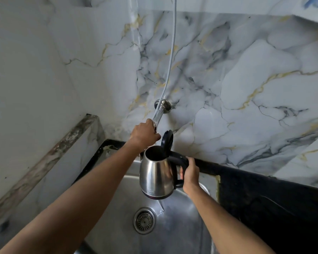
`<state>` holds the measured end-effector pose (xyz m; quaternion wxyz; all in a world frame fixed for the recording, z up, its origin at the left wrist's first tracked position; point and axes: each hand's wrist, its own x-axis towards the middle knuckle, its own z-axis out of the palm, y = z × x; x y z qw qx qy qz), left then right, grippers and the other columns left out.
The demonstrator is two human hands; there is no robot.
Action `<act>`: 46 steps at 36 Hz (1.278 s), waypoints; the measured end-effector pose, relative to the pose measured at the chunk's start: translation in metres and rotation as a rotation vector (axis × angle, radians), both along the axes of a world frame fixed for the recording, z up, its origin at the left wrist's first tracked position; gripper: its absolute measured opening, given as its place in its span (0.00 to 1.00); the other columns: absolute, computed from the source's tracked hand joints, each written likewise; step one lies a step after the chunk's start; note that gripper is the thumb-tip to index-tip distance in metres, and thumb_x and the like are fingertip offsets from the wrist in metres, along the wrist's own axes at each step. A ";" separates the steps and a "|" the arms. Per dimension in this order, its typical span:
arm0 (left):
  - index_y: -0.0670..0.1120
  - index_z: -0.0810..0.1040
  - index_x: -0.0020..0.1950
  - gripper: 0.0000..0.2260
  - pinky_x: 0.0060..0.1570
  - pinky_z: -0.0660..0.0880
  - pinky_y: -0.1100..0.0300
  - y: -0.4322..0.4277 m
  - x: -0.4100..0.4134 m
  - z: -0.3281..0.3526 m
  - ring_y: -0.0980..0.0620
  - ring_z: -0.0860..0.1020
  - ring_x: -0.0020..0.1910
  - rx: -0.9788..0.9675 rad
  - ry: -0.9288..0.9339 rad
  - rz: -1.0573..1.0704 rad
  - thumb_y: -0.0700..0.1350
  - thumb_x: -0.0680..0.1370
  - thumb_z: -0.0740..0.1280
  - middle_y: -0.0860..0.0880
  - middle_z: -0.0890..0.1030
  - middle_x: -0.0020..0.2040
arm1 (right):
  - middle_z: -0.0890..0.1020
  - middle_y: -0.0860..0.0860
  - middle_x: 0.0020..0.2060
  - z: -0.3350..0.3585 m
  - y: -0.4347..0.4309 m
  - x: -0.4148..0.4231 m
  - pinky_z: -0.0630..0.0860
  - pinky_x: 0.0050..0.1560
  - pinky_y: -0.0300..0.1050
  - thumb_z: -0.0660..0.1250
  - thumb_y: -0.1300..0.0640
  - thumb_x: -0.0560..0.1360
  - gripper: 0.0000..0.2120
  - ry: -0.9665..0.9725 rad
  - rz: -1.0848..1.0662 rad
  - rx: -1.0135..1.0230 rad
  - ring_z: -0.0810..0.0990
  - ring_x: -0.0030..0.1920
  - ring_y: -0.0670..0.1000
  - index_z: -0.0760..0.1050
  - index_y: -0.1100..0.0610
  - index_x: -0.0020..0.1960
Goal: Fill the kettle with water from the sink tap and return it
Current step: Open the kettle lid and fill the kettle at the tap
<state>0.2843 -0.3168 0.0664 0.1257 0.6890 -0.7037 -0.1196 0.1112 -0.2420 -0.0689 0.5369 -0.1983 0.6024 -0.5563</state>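
Note:
A steel kettle (157,173) with a black handle hangs above the steel sink (118,226), its black lid (167,141) flipped up and its mouth open. My right hand (190,174) grips the handle on the kettle's right side. My left hand (145,134) is closed around the chrome tap (159,112), which juts from the marble wall just above and left of the kettle's mouth. The tap's outlet is hidden behind my left hand. No water stream is visible.
A round drain strainer (144,220) lies in the sink below the kettle. A black countertop (273,202) runs to the right. A grey hose (171,57) hangs down the wall to the tap. A worn stone ledge (50,156) borders the left.

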 end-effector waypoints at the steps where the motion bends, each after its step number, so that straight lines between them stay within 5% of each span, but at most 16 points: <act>1: 0.43 0.68 0.53 0.16 0.39 0.69 0.53 -0.002 0.003 0.000 0.42 0.74 0.40 0.024 0.018 -0.021 0.50 0.74 0.69 0.44 0.77 0.43 | 0.70 0.51 0.20 0.000 -0.001 0.001 0.61 0.22 0.40 0.63 0.46 0.71 0.19 0.003 0.004 -0.002 0.66 0.20 0.48 0.73 0.54 0.25; 8: 0.49 0.68 0.49 0.15 0.30 0.63 0.61 -0.011 0.020 0.001 0.48 0.74 0.40 0.113 0.135 -0.125 0.51 0.73 0.73 0.49 0.74 0.41 | 0.71 0.51 0.20 0.002 -0.006 0.005 0.62 0.22 0.40 0.63 0.46 0.71 0.20 -0.001 0.014 -0.022 0.67 0.20 0.48 0.75 0.54 0.24; 15: 0.46 0.77 0.53 0.19 0.43 0.71 0.55 -0.012 0.029 -0.002 0.48 0.76 0.44 0.110 0.218 -0.089 0.58 0.72 0.74 0.49 0.79 0.46 | 0.72 0.50 0.20 0.005 -0.005 0.006 0.62 0.22 0.40 0.63 0.49 0.73 0.20 -0.010 0.016 -0.034 0.68 0.21 0.48 0.76 0.54 0.25; 19: 0.49 0.78 0.50 0.18 0.42 0.80 0.53 -0.006 0.040 0.001 0.50 0.83 0.42 0.145 0.530 -0.065 0.64 0.75 0.67 0.50 0.84 0.44 | 0.71 0.51 0.20 0.006 -0.004 0.006 0.61 0.21 0.40 0.62 0.50 0.74 0.18 -0.014 0.018 -0.038 0.66 0.20 0.48 0.75 0.55 0.27; 26: 0.45 0.80 0.55 0.27 0.50 0.82 0.48 0.005 0.053 0.009 0.43 0.85 0.46 0.220 0.980 -0.020 0.67 0.78 0.58 0.43 0.86 0.50 | 0.71 0.50 0.20 0.003 -0.004 0.006 0.61 0.22 0.40 0.63 0.48 0.72 0.16 -0.030 0.033 -0.040 0.67 0.20 0.47 0.76 0.57 0.31; 35: 0.49 0.84 0.56 0.44 0.53 0.80 0.48 0.012 0.056 0.015 0.45 0.85 0.50 0.329 1.026 -0.038 0.80 0.66 0.47 0.46 0.86 0.51 | 0.72 0.49 0.21 0.002 -0.004 0.004 0.62 0.21 0.39 0.63 0.48 0.72 0.13 -0.059 0.029 -0.045 0.68 0.20 0.47 0.77 0.56 0.34; 46: 0.55 0.86 0.52 0.44 0.54 0.79 0.47 0.015 0.057 0.021 0.48 0.84 0.51 0.353 1.002 -0.046 0.83 0.63 0.46 0.48 0.86 0.51 | 0.72 0.51 0.21 0.001 -0.006 0.003 0.62 0.22 0.40 0.64 0.45 0.67 0.15 -0.050 0.045 -0.067 0.67 0.21 0.48 0.77 0.56 0.34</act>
